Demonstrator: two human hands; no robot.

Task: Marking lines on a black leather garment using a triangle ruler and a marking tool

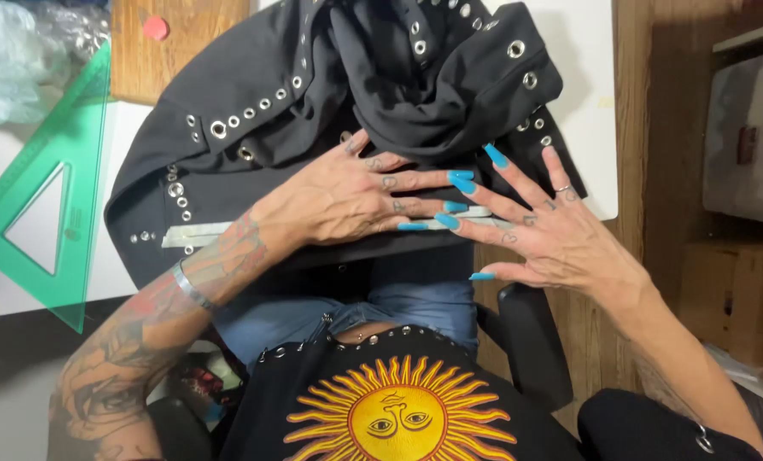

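Note:
A black garment [262,94] studded with metal eyelets lies bunched over the white table [582,102] edge and my lap. My left hand [347,196] lies flat on it, fingers spread, pressing down on a clear ruler [202,232] that runs across the fabric. My right hand [543,226] is spread open at the garment's right edge, its long blue-nailed fingertips touching the ruler's right end and the cloth. Neither hand grips anything.
A green transparent set square [52,196] lies on the table at left. A wooden board [176,43] with a red piece sits at the back, crumpled plastic [14,60] at top left. Wooden floor and a box [744,137] are at right; chair armrest [531,341] below.

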